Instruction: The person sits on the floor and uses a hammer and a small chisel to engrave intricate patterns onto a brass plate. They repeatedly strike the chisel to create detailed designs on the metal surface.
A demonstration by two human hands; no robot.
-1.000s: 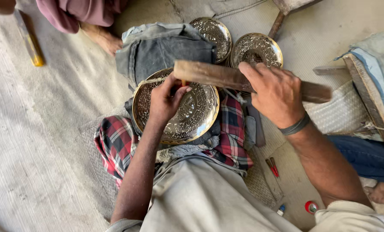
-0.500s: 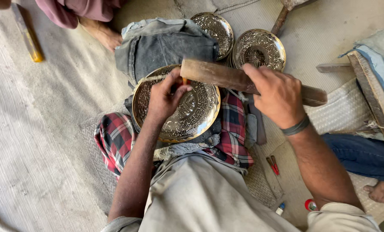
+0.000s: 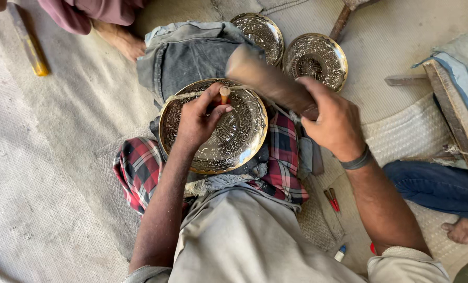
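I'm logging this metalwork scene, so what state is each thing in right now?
Large engraved brass plate: face up on the lap, over red checked cloth.
Small wooden-topped punch: upright on the plate, held by left hand.
Wooden mallet block: raised, motion-blurred, gripped by right hand.
Two smaller engraved plates: lying flat on the mat.

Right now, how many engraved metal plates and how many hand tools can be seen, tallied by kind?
Engraved metal plates: 3, the large plate on the lap and two smaller plates behind it.
Chisel punch: 1, in the left hand.
Wooden mallet: 1, in the right hand.
Yellow-handled tool: 1, on the mat.
Total: 6.
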